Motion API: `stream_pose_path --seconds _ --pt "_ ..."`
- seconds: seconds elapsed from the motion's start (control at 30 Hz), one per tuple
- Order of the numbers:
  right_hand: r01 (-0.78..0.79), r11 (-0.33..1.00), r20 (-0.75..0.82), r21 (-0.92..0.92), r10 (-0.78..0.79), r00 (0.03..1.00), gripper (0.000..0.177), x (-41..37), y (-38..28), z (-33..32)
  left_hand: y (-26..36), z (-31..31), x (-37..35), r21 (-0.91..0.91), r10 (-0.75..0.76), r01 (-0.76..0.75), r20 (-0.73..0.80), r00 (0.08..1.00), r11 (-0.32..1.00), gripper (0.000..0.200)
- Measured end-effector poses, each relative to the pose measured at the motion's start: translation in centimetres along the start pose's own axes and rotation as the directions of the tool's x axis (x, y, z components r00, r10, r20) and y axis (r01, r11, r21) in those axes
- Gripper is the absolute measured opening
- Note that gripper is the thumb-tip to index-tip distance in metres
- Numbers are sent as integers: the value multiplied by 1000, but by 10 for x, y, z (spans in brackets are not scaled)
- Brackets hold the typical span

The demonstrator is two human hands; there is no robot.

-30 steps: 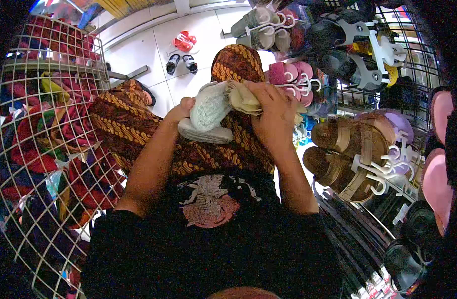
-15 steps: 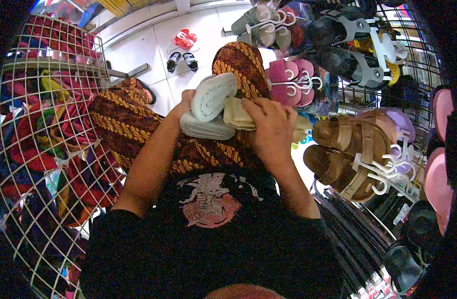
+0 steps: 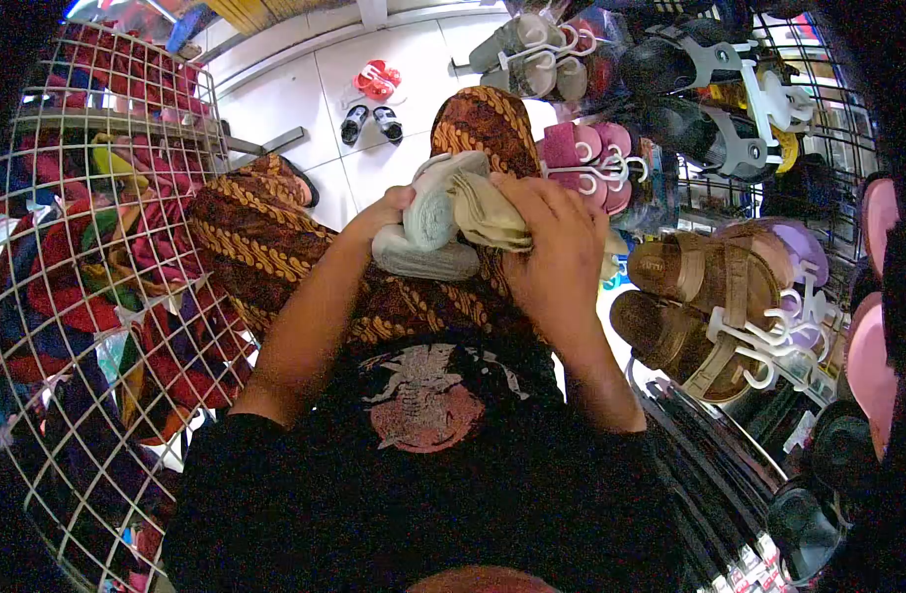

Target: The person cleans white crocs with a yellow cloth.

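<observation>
Over my lap in patterned trousers, my left hand holds a pale grey-white sandal-shaped bundle by its left side. A second pale grey piece lies just below it, over my thigh. My right hand grips a folded cream cloth-like piece, pressed against the right side of the upper bundle. The fingertips of my left hand are partly hidden behind the bundle.
A wire mesh basket with colourful fabric stands at the left. Brown sandals, pink sandals and dark sandals hang at the right. Red sandals and small black-and-white sandals are on the tiled floor.
The cream piece has moved left and up against the pale bundle, and its folds now fan open. My right hand has turned along with it. The whole view has shifted slightly.
</observation>
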State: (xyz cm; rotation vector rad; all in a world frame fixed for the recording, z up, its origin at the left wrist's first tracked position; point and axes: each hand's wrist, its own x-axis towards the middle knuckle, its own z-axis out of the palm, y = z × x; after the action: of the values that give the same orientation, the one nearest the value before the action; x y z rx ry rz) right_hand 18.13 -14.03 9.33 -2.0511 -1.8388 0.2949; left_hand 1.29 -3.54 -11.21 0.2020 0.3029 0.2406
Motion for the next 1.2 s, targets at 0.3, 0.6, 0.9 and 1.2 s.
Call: stream_pose_path --seconds 0.3,0.6,0.9,1.2 --pt "57 996 185 -66 -44 982 60 -14 -15 1 0 1 3 -26 7 -7 -12 1000 1000 92" --pt "58 997 119 -40 -53 992 56 -17 -12 14 0 12 8 50 120 -120 -3 993 992 93" --pt "13 988 23 -155 -10 1000 54 -25 41 38 1 -28 21 -6 -2 3 171 985 1000 98" --pt "43 999 27 -24 -42 999 65 -30 29 25 2 5 12 13 29 -29 -14 999 1000 109"
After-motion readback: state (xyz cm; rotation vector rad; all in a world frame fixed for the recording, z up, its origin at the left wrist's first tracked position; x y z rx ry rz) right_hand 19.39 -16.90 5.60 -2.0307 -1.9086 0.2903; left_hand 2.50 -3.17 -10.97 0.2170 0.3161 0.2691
